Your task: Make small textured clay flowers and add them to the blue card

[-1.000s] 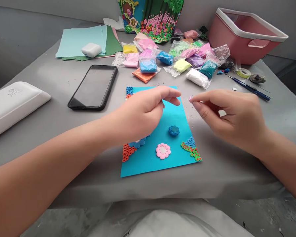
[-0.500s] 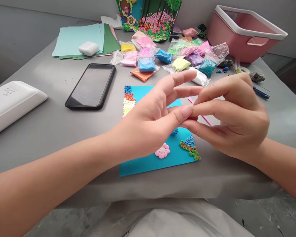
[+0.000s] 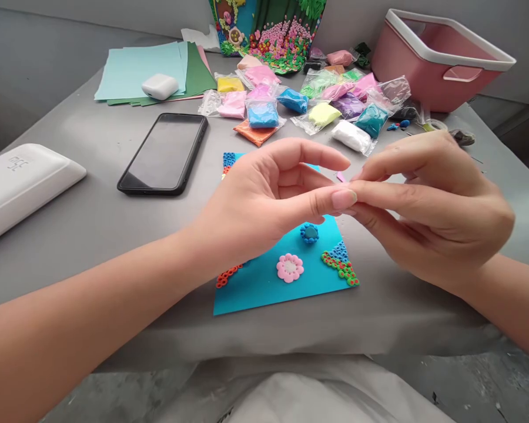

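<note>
My left hand [image 3: 260, 202] and my right hand [image 3: 441, 205] meet above a bright blue card [image 3: 264, 288] on the grey table. The left thumb tip presses against the pinched fingertips of the right hand; whatever sits between them is too small to make out. The left fingers are curled. A pink stick's tip [image 3: 340, 176] shows just behind the fingertips. On the card lie a pink clay flower [image 3: 290, 267], a small blue clay flower [image 3: 309, 233], a green, red and blue beaded corner [image 3: 341, 267] and an orange beaded corner [image 3: 227, 275].
A black phone [image 3: 165, 153] lies left of the card, and a white case [image 3: 17, 182] at the far left. Behind are several bags of coloured clay [image 3: 291, 106], paper sheets [image 3: 132, 70] with a white earbud case [image 3: 160, 86], a pink basket [image 3: 441, 59] and a decorated clay picture [image 3: 268, 29].
The hands came together from apart, then the left fingers curled in from stretched. The right hand shifted slightly right, uncovering more of the card's clay flowers.
</note>
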The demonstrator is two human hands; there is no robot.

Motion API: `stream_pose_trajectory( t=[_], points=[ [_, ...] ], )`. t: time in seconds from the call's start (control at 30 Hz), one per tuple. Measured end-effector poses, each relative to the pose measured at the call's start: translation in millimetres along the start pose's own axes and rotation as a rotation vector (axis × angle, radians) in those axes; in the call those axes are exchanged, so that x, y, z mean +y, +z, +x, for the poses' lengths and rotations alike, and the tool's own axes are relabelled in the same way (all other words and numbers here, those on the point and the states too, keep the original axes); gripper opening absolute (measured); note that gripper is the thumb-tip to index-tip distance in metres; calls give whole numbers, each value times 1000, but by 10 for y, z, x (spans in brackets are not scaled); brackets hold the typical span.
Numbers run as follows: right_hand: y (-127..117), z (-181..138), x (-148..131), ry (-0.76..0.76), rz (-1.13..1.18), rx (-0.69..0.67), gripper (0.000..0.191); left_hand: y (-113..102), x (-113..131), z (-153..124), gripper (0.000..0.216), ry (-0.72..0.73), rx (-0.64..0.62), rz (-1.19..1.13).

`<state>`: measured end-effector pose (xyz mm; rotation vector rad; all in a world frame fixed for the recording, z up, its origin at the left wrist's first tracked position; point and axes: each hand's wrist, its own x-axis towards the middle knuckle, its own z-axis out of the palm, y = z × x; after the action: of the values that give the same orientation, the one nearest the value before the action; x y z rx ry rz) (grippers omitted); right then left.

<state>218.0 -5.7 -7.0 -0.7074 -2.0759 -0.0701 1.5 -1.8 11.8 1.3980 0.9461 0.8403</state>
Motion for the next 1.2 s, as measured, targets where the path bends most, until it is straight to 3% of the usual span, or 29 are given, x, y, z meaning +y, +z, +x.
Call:
stream_pose_trajectory(
  t=[0.17,0.27,0.37,0.47,0.63,0.8,0.9,1.03,1.2],
  points=[
    [0,9,-23,62,48,-21,16,5,4,-8,15,-17,-30,-3],
    [16,-2,-17,257,151,37,12,-9,-16,3,12,-13,0,11],
    [46,-28,50,396,343,95,22,-62,-60,49,21,-46,66,13],
    [67,-46,108,349,372,90,28,-133,-99,103,23,-84,68,-14],
    [19,-32,101,268,214,-92,9,-195,-102,155,10,-184,47,-44],
    [-48,-24,124,93,191,-271,12,-208,-86,204,12,-255,102,-80],
    [-59,-22,148,8,209,-335,7,-221,-71,173,16,-191,87,184],
    [-71,-15,168,-44,258,-400,6,-228,-55,59,22,-5,-24,652],
    [-50,-60,211,-61,292,-454,19,-271,-116,52,13,69,-139,745]
  ],
)
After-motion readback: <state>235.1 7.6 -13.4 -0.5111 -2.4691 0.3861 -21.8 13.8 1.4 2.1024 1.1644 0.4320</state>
